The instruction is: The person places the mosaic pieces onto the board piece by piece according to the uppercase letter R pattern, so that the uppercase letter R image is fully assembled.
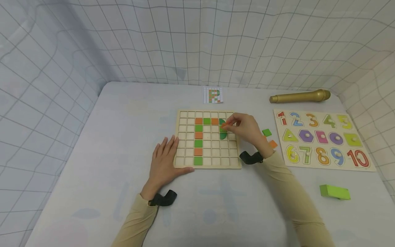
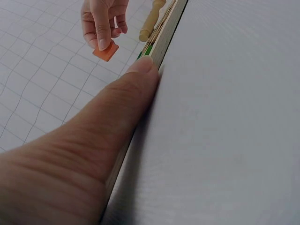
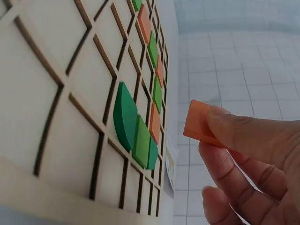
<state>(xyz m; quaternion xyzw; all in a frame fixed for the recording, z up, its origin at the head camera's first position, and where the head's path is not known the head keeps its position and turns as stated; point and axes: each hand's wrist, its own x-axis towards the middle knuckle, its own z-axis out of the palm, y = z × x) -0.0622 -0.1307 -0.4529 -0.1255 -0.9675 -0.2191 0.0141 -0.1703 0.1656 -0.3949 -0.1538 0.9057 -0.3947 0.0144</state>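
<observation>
Here, right hand point(image 1: 247, 128) (raised) pinches orange tile point(image 3: 196, 121).

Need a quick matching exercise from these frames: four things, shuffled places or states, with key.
1. Left hand
2. Right hand
3. Microphone
4. Green block

A. Lies below the number board in the head view
B. Pinches an orange tile
C. Spread at the near left corner of the grid board
D. Lies above the number board in the head view

Pairs: 1-C, 2-B, 3-D, 4-A
</observation>
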